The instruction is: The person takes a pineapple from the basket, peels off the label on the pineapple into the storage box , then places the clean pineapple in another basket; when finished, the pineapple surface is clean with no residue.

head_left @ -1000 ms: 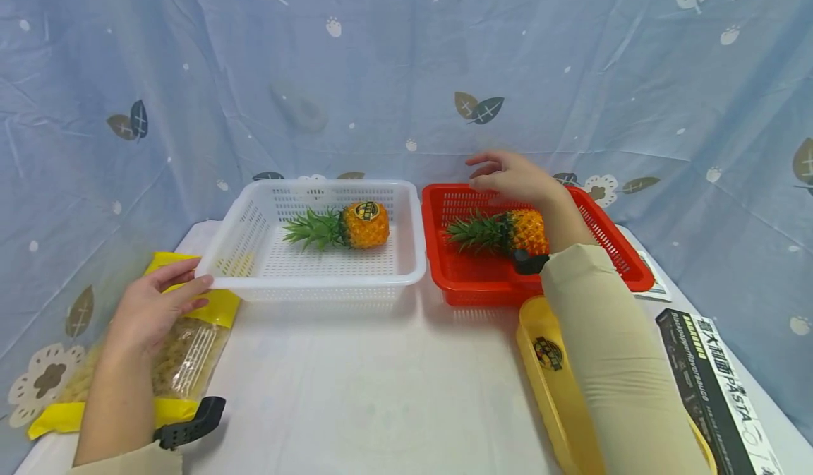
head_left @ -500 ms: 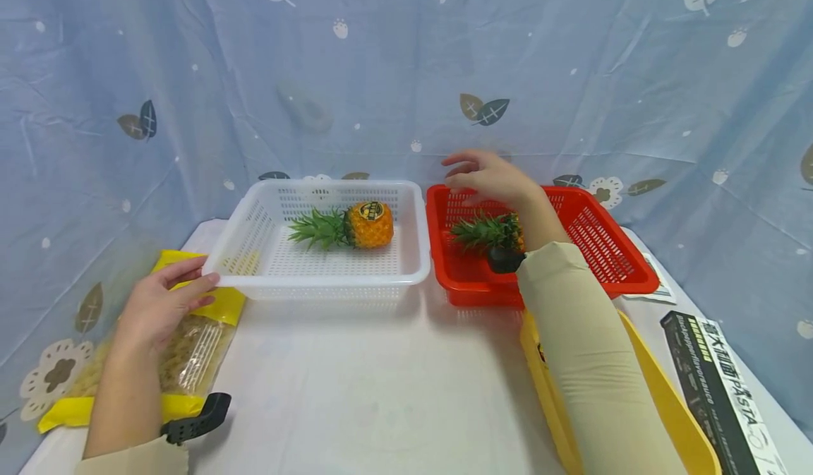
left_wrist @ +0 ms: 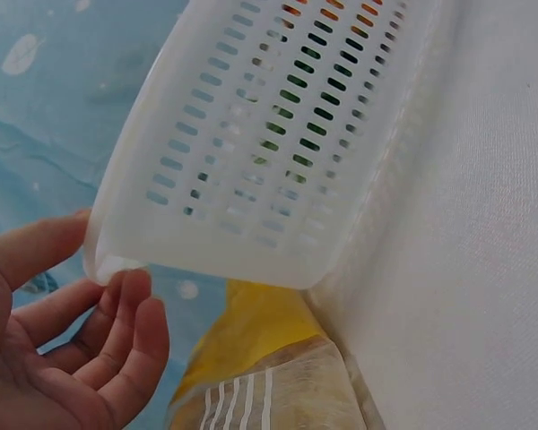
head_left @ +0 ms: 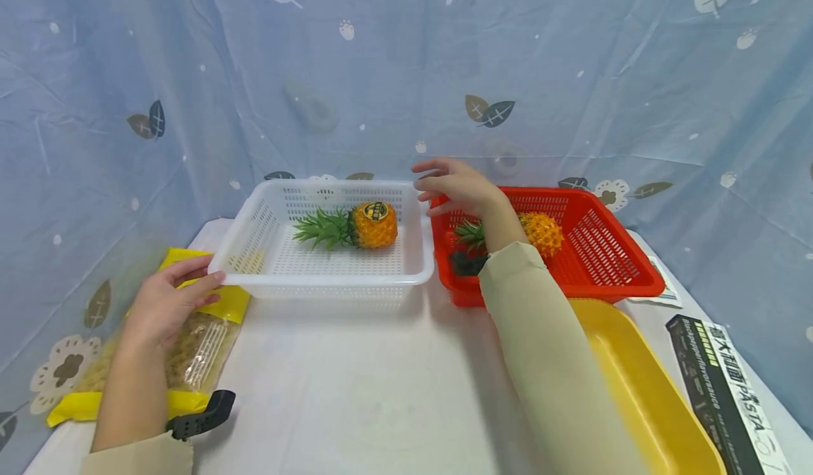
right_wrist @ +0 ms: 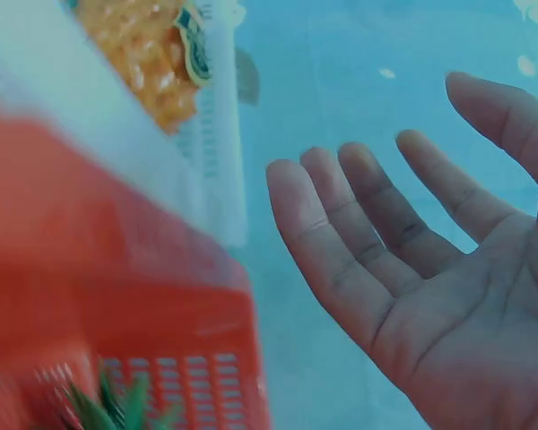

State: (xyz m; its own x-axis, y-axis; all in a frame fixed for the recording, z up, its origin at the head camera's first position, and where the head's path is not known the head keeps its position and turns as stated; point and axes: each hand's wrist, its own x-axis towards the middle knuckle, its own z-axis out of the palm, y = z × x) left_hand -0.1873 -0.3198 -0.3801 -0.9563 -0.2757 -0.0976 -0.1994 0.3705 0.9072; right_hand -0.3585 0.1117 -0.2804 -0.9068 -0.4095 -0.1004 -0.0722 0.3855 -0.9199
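My left hand (head_left: 170,301) pinches the white basket (head_left: 317,279), likely light, stiff and best held by its rim, at eight o'clock; my right hand (head_left: 460,187), loosely spread, hovers empty near two.

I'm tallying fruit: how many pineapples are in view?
2: one pineapple in the white basket, another pineapple in the red basket, partly hidden by the right sleeve.

From where I'm standing, the head camera looks forward and down across the table (head_left: 356,376) from well back. The left wrist camera faces the slotted wall of the white basket (head_left: 330,279) from close beside the left hand (head_left: 174,298). The right wrist camera looks closely across the right hand (head_left: 460,189) towards the blue cloth (head_left: 394,73). All three share the white basket; head and right wrist share the red basket (head_left: 600,249).
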